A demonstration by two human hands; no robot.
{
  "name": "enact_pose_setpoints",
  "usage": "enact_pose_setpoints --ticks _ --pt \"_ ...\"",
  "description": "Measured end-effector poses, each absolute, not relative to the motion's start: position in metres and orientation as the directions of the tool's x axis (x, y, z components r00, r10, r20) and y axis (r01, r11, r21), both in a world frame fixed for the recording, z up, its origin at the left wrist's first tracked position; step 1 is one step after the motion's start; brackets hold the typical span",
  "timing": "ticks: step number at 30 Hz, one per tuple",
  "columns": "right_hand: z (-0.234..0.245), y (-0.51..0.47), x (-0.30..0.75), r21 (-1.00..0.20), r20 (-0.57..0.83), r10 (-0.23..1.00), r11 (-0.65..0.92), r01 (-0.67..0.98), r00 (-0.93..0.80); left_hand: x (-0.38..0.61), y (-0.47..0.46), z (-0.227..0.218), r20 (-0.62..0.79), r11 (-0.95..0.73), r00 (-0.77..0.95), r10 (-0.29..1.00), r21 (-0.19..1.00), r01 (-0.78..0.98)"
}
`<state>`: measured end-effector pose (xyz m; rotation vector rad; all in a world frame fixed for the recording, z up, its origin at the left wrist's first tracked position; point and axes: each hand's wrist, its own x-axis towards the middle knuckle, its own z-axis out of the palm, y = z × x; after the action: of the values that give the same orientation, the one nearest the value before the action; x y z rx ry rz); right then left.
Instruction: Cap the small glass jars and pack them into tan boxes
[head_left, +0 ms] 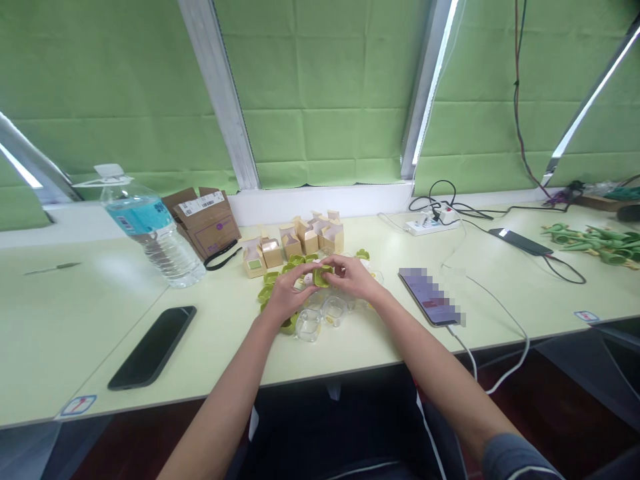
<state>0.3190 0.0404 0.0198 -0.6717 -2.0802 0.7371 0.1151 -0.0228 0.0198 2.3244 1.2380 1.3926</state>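
Clamping small olive-green squarish plastic-looking piece (319, 279) between both hands (285, 295), could drop it among clear rounded plastic cups (309, 325) through slack pinch.

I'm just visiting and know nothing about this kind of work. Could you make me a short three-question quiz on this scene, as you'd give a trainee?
1. True or false: the left hand and the right hand both hold the same small green piece.

2. Of the dark-screened phone and the lit-screened phone, which has a white cable at its end?
A) the dark-screened one
B) the lit-screened one
C) neither

3. Fill in: the water bottle with the blue label has a ____ cap.

Key: 1. True; 2. B; 3. white
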Motion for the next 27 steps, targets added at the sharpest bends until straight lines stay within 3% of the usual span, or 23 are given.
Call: enact_pose_setpoints --ticks 9,17,22,27 --pt "0.018 0.041 0.319 -0.675 0.526 0.655 0.709 0.201 -0.543 0.115 -0.021 0.019 0.678 -0.668 0.245 0.693 0.475 0.573" --pt "0.023 0.038 0.321 -0.598 0.506 0.670 0.727 0.338 -0.544 0.113 -0.018 0.016 0.655 -0.644 0.268 0.707 0.439 0.626" --pt "0.027 0.039 0.328 -0.625 0.533 0.695 0.708 0.328 -0.483 0.114 -0.017 0.015 0.647 -0.556 0.165 0.744 0.464 0.689" --pt "0.026 0.044 0.333 -0.549 0.536 0.736 0.676 0.491 -0.414 0.113 -0.015 0.014 0.626 -0.440 0.030 0.780 0.513 0.737"
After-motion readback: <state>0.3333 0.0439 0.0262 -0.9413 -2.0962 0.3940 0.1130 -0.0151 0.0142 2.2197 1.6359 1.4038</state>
